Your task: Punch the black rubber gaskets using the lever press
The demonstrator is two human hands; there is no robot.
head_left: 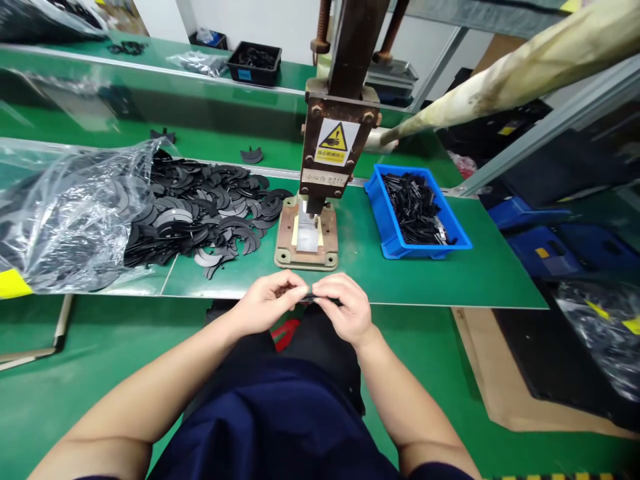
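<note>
Strip (320,298), thin and black, sits pinched between your left hand (270,301) and right hand (345,308), fingertips closed on its two ends, just off the near edge of the green bench (450,267) and above your lap. You face a hand press (327,147) with a yellow warning label; its base plate (306,235) stands on the bench right in front of your hands, and its pale lever (520,67) slants up to your right. Left of the press a clear bag (65,213) lies open, and black crescent parts (200,210) spill from it across the bench. Right of the press a blue bin (417,213) holds a heap of black strips. Behind runs a second green bench with a black tray (254,63) of dark parts. The floor is green too, and cardboard (500,373) lies on it to your right.
</note>
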